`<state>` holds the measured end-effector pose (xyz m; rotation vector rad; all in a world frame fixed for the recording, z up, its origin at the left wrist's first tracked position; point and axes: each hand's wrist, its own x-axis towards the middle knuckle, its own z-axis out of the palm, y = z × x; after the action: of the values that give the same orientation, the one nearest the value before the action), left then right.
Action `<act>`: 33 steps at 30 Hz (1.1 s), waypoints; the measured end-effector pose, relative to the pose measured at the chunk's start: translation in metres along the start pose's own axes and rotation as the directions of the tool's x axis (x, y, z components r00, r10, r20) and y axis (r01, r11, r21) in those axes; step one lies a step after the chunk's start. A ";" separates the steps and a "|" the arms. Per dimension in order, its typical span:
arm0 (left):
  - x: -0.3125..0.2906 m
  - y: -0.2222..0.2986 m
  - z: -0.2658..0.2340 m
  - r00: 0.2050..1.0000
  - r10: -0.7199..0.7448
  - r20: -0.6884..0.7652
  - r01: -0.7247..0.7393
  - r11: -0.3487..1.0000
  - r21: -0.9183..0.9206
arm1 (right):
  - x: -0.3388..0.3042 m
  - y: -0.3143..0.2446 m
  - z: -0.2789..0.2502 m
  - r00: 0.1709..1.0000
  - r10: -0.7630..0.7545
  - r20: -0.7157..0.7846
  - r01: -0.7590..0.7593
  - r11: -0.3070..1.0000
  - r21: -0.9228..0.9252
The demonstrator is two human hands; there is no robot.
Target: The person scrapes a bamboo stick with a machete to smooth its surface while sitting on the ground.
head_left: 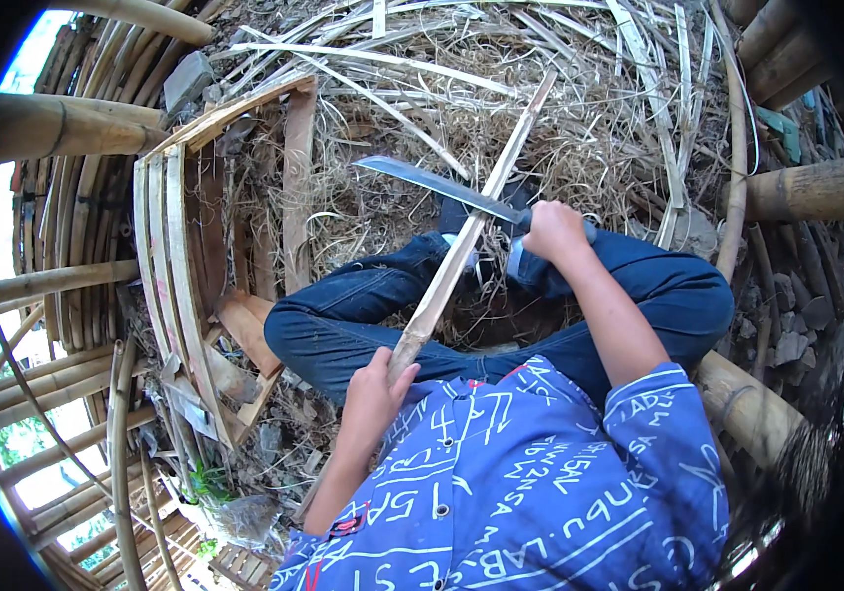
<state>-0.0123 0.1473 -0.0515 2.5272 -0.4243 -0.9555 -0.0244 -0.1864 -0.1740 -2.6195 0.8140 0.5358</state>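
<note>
A long split bamboo strip [451,264] slants across my lap, from near my belly up and away to the right. My left hand [375,382] is wrapped round its near end. In my right hand [554,232] is the dark handle of a machete [420,179]. The blade points to the left and crosses the bamboo strip beyond its middle, touching or very close to it. I sit with my legs folded in blue jeans [343,320], and the strip passes over them.
A wooden crate frame [173,236] stands at my left. Bamboo shavings [579,138] and loose pale strips [658,108] cover the ground ahead. Thick bamboo poles [806,189] lie at the right, with broken stones [791,325] near them. More bamboo poles [42,286] form a structure at the left.
</note>
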 end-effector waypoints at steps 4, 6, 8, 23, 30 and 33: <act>0.009 -0.004 0.002 0.999 -0.034 0.004 0.034 0.999 -0.039 | -0.010 -0.007 0.017 0.998 0.001 -0.056 0.009 0.984 0.179; 0.014 0.005 0.000 0.998 -0.052 0.021 0.053 0.998 -0.030 | -0.027 -0.015 0.022 0.999 0.006 -0.043 0.006 0.961 0.278; 0.017 0.006 0.001 0.996 -0.076 0.046 0.076 0.997 -0.016 | -0.055 -0.032 0.005 0.998 -0.042 0.045 0.023 0.936 0.350; -0.019 0.009 -0.001 0.999 -0.035 0.011 0.035 0.999 0.010 | 0.008 0.014 -0.015 0.998 -0.007 0.068 0.011 0.998 -0.059; -0.057 -0.003 -0.022 0.996 -0.069 0.049 0.069 0.998 0.015 | 0.050 0.056 -0.024 0.975 0.214 -0.057 -0.214 0.977 0.005; -0.062 -0.011 -0.029 0.996 -0.065 0.067 0.062 0.997 0.045 | 0.053 0.062 -0.027 0.986 0.164 -0.040 -0.167 0.981 -0.096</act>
<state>-0.0357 0.1897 -0.0019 2.5662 -0.3902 -1.0703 -0.0141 -0.2711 -0.1871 -2.6703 1.0482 0.5951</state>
